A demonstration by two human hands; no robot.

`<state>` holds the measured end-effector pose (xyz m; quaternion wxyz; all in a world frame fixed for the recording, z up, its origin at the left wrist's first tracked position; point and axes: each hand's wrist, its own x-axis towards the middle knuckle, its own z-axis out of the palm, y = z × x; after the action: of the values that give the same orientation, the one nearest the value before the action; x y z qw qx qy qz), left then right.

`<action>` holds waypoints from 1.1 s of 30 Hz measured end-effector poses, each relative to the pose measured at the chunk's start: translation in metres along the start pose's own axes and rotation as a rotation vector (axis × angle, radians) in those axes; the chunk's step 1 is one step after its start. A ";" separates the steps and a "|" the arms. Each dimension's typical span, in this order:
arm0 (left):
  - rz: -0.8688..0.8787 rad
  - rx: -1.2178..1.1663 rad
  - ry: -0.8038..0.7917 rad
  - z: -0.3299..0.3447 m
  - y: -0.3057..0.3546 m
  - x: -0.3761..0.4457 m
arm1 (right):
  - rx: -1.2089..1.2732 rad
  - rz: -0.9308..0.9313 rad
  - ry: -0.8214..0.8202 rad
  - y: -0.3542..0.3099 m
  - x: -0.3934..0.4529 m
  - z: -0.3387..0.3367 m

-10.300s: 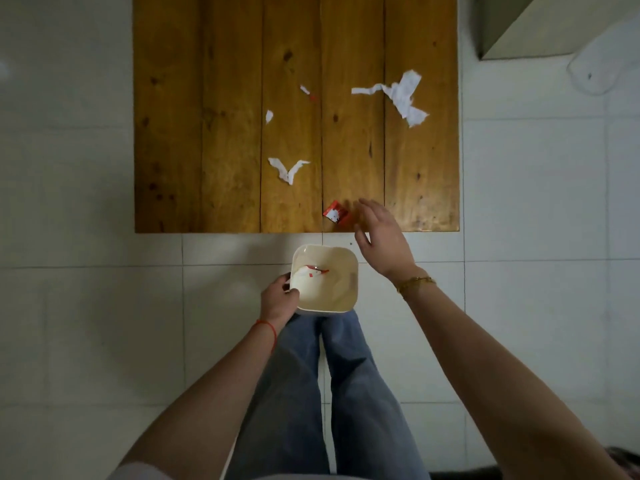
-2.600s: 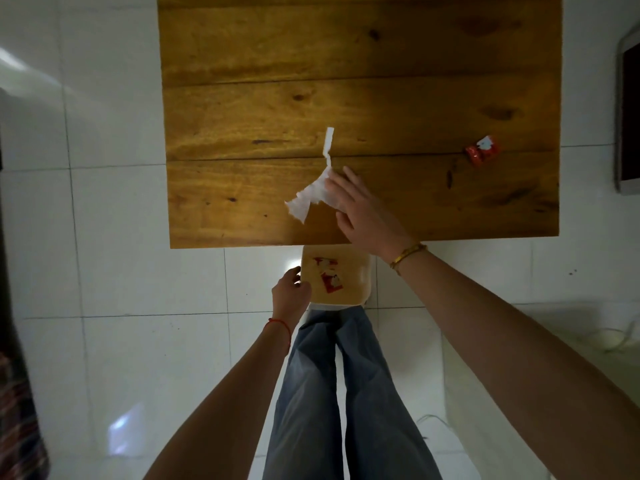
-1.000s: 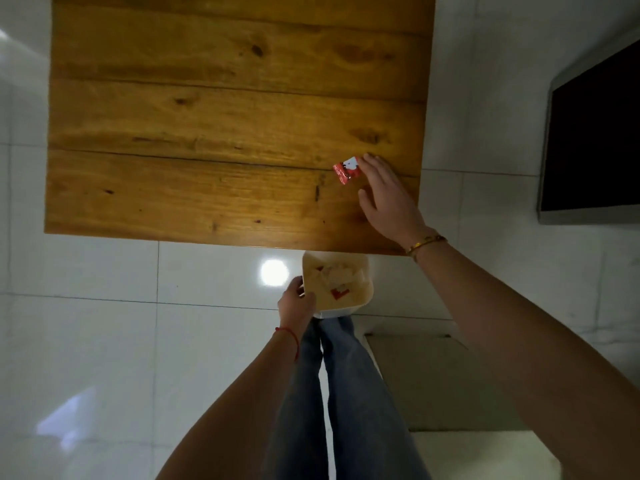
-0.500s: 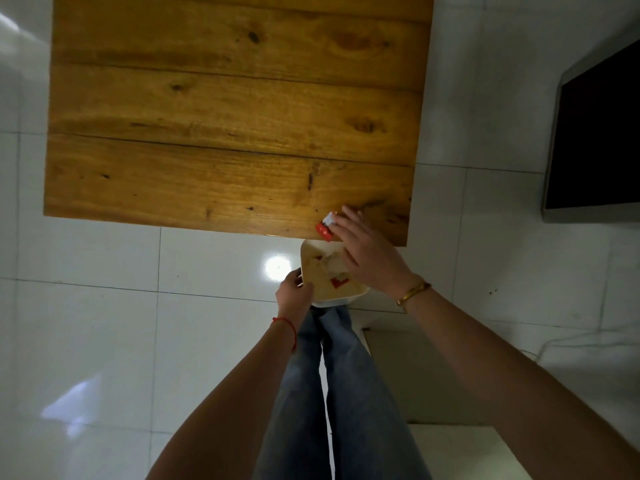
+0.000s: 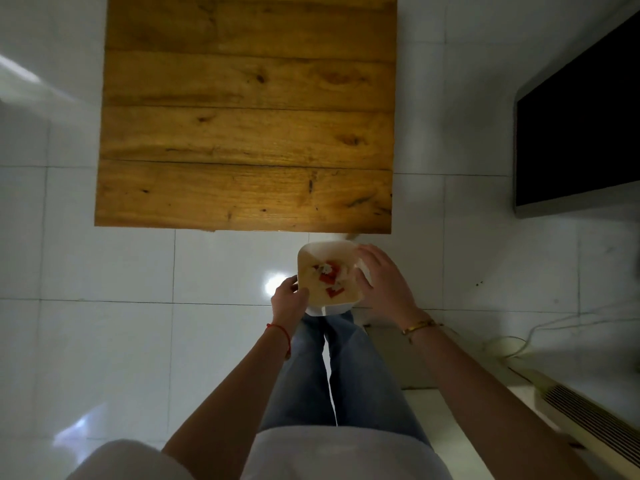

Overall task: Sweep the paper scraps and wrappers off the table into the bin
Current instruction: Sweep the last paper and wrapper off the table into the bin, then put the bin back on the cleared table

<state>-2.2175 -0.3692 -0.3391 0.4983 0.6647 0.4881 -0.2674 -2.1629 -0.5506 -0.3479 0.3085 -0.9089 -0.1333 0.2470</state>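
A small cream, square-mouthed bin is held between both hands just below the near edge of a wooden counter; the bin's rim has rounded corners and its outside wall shows white at the bottom; inside lie crumpled white paper scraps mixed with red wrappers, one red piece nearer the person than the others.

The left hand grips the bin's left wall, fingers curled against the outside, a red string around the wrist; the right hand rests against the bin's right rim with fingers loosely spread and bent, fingertips at the edge of the opening, nothing pinched in them that can be made out; a gold bracelet circles that wrist.

Beyond the hands the counter is four bare planks of knotted, yellow-brown wood; its near edge runs just past the bin's far rim, and its right corner sits slightly beyond the right hand. Glossy white floor tiles spread open to the left of the left hand; to the right of the right hand the floor stays open until a dark flat screen farther off. Blue jeans show beneath the bin.
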 end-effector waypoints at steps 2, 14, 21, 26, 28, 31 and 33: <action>0.042 -0.007 0.009 -0.014 0.010 -0.016 | 0.010 0.040 0.049 -0.011 -0.009 -0.011; 0.206 -0.071 0.014 -0.067 0.083 -0.080 | 0.093 0.152 0.300 -0.062 -0.029 -0.075; 0.248 -0.122 0.066 -0.053 0.129 -0.096 | 0.069 0.133 0.327 -0.057 -0.009 -0.132; 0.266 -0.225 0.072 -0.018 0.171 -0.101 | 0.035 0.030 0.268 -0.029 0.019 -0.192; 0.249 -0.279 0.086 0.002 0.187 -0.104 | -0.003 -0.025 0.218 -0.012 0.033 -0.224; 0.212 -0.391 0.133 0.037 0.208 -0.113 | -0.083 -0.134 0.123 0.014 0.053 -0.274; 0.190 -0.462 0.187 0.060 0.222 -0.122 | -0.127 -0.189 0.082 0.028 0.065 -0.306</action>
<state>-2.0529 -0.4773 -0.1690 0.6123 0.5980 0.5158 -0.0382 -1.9434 -0.6978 -0.1790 0.2772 -0.9194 -0.2209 0.1704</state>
